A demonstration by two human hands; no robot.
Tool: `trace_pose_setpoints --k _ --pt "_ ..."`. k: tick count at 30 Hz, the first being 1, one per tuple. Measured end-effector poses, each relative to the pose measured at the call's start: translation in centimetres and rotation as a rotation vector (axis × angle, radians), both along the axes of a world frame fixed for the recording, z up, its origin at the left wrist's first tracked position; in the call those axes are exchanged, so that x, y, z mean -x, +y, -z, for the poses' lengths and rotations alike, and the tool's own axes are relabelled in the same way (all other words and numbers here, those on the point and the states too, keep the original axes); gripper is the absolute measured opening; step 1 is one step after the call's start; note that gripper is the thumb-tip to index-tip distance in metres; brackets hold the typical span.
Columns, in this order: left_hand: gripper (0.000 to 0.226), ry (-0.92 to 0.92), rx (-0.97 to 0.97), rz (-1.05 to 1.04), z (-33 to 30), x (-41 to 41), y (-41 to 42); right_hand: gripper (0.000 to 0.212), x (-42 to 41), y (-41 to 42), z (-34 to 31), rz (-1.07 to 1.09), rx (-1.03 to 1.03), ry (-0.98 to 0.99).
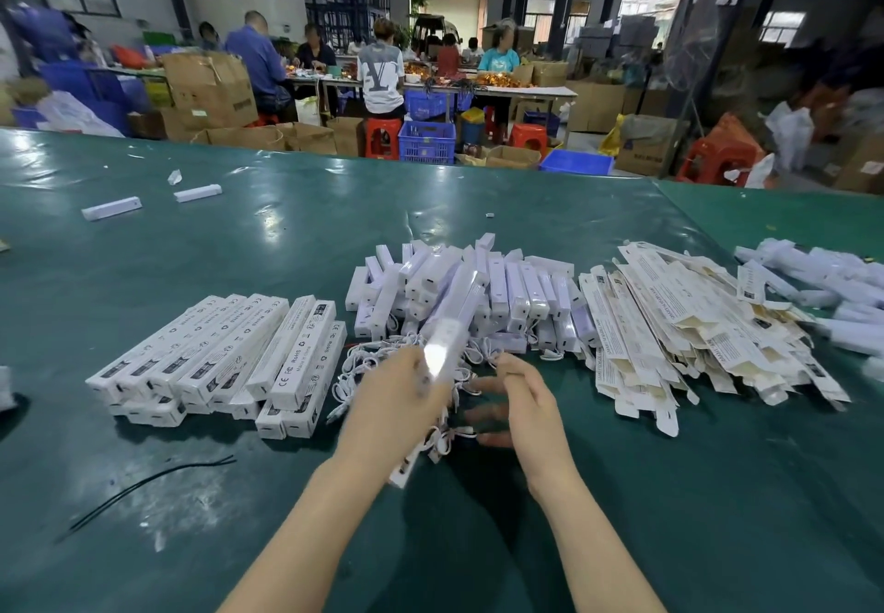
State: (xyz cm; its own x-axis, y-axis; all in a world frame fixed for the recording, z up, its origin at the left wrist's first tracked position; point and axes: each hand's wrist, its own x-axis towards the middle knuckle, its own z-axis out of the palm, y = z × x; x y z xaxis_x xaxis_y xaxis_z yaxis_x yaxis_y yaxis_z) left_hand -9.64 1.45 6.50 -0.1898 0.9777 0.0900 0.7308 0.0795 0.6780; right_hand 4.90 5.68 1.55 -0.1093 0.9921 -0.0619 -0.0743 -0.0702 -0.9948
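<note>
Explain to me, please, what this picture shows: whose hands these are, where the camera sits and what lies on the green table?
There is no machine here: a person works with bare hands, and the one camera sits on their head, looking forward and down. The left hand grips a long white bar; the right hand reaches into the white cables, too blurred to show a grip. On the green table lie closed boxes at the left, a pile of bars in the middle and flat cartons at the right.
</note>
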Motion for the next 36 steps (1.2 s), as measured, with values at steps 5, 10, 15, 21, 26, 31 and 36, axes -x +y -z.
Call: trace_pose_setpoints --k 5,10,15,21,26,31,36 --pt "0.038 0.261 -0.18 -0.365 0.0 4.9 3.6 0.042 0.4 -0.1 0.5 -0.008 -0.08 -0.196" --pt "0.038 0.542 0.073 -0.457 0.6 7.5 6.0 0.051 0.4 -0.1 0.8 -0.023 -0.098 -0.281" --pt "0.04 0.593 0.175 -0.531 1.3 8.3 6.4 0.059 0.3 0.2 1.3 -0.061 -0.106 -0.364" --pt "0.038 0.533 0.303 -0.49 1.5 7.6 7.1 0.062 0.5 0.2 1.3 -0.088 -0.134 -0.44" --pt "0.051 0.587 0.428 -0.5 1.4 7.4 8.2 0.062 0.3 0.2 1.4 -0.077 -0.137 -0.439" --pt "0.051 0.675 0.378 -0.513 2.3 7.6 7.8 0.062 0.2 0.1 1.4 -0.087 -0.14 -0.459" --pt "0.058 0.726 0.328 -0.435 2.7 9.5 7.2 0.06 0.2 0.2 1.4 -0.128 -0.143 -0.506"
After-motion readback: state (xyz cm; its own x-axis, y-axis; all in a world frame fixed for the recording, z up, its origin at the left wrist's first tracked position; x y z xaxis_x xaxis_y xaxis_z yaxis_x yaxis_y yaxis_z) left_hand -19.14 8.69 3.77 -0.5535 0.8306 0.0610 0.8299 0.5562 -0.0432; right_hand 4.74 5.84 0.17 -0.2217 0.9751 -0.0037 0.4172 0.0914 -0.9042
